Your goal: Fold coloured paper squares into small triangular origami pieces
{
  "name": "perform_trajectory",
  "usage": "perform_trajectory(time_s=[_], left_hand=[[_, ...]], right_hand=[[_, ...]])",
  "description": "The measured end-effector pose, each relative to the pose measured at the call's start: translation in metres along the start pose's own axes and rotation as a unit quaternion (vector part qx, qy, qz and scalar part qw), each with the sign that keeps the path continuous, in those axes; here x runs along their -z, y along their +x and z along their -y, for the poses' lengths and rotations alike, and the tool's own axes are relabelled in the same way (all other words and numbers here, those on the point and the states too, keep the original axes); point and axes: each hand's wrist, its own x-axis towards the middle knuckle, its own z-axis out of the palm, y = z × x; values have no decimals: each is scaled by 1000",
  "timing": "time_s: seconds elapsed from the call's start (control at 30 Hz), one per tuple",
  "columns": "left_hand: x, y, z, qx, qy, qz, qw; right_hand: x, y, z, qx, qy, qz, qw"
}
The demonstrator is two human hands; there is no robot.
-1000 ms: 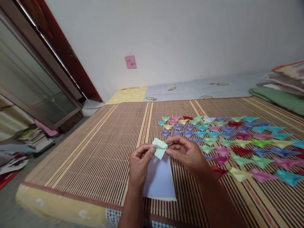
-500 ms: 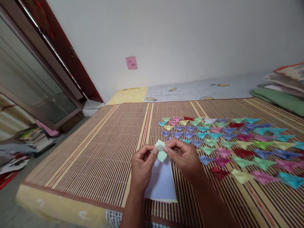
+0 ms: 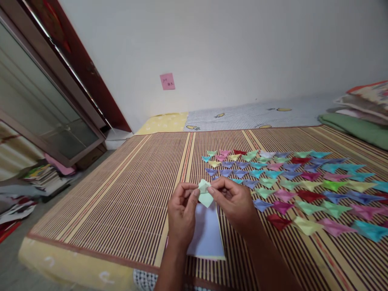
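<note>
A small pale green folded paper point(image 3: 205, 199) is held up between both hands, above a stack of bluish-white sheets point(image 3: 207, 234) on the striped mat. My left hand point(image 3: 182, 210) pinches its left side between thumb and fingers. On the right side, my right hand point(image 3: 236, 201) grips the same paper with thumb and fingertips. Rows of folded paper pieces in several colours, such as a dark red one point(image 3: 278, 222) and a turquoise one point(image 3: 370, 230), lie on the mat to the right of my hands.
The striped mat point(image 3: 106, 194) covers a bed against a white wall bearing a pink note point(image 3: 167, 81). Folded green cloth point(image 3: 354, 128) and pillows lie at the far right. Books point(image 3: 41, 173) are stacked on the left beside a glass-panelled door point(image 3: 45, 89).
The folded green paper has changed shape slightly between the fingers, its lower part now showing wider and less divided. Both hands stay in nearly the same place.
</note>
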Motion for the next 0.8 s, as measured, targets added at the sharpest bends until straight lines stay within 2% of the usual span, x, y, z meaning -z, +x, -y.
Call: perform_trajectory(time_s=[0.23,0.6,0.7,0.8], left_hand=[[0,-1,4,-56,62,-2,997],[-13,-1,-1,20,-24,-42,999],[-12,0,0,29,-22,-32,999],[-9,-1,1,21,6,-7,1000]], right_hand=[[-1,0,-1,-12,3,-16,1000],[-9,-2,-4,-7,-38,-66,997],[-9,-1,-7,4,-37,-75,996],[-6,0,-8,-16,-12,-49,999]])
